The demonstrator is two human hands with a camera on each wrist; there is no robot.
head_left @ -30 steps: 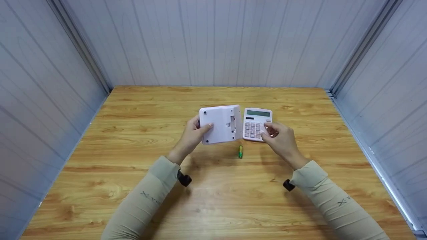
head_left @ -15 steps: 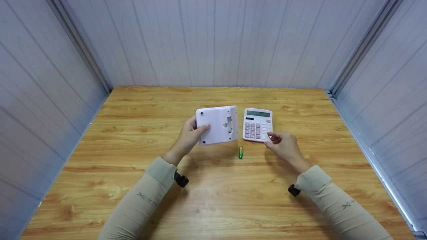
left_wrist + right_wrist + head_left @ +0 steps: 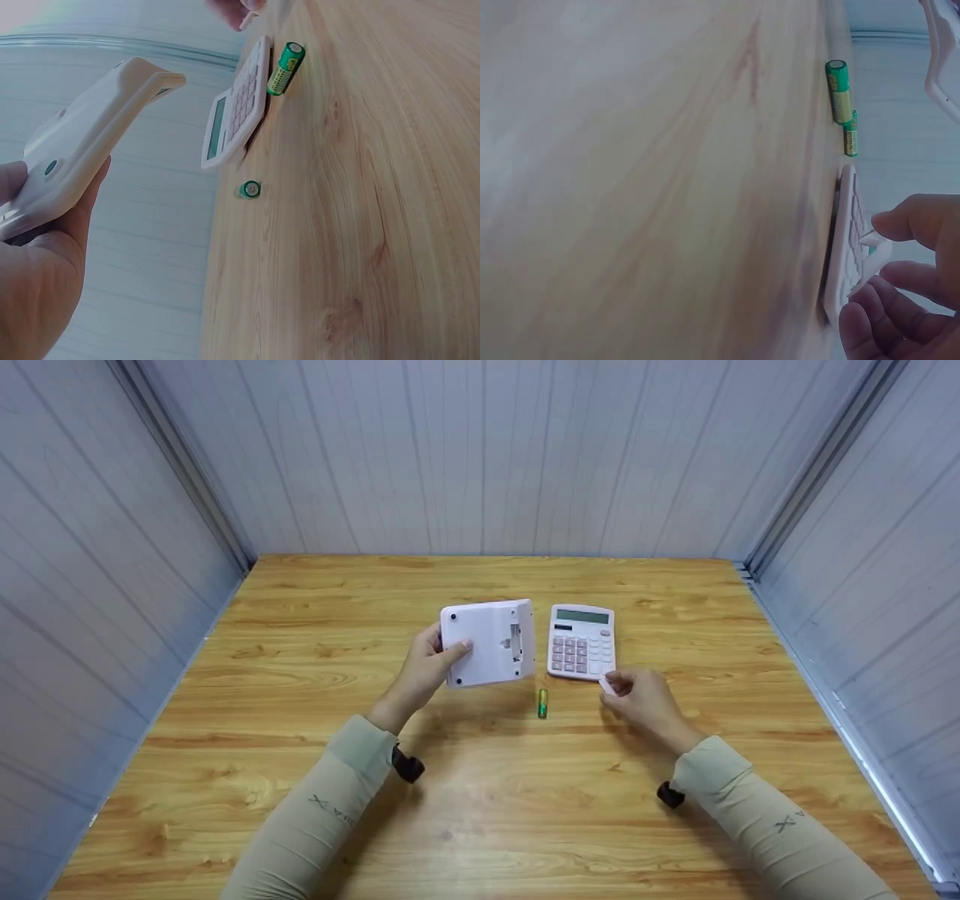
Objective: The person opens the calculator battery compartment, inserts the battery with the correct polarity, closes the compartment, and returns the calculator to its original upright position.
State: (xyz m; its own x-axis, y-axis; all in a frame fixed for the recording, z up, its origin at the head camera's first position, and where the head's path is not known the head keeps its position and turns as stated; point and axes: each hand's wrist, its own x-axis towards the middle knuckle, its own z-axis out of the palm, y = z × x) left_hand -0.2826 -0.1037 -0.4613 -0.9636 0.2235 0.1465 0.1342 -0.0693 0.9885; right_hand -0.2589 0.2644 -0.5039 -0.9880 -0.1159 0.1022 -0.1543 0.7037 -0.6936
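Pinkish-white calculator [image 3: 484,649], raised over the bench [image 3: 480,817], back toward me, battery slot [image 3: 515,642] uncovered; my left grip [image 3: 421,671] holds its edge. My right grip [image 3: 646,701] pinches a small white piece [image 3: 607,685] near the second calculator [image 3: 581,639], face-up. Two green batteries [image 3: 285,69] nearby.

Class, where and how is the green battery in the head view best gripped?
Probably a pinch across mid-barrel, coming from above and the right: the green battery lies on its side, pointing from near to far, leaving both long flanks exposed. The raised calculator hangs beyond and to its left; the face-up calculator lies just past its far end.
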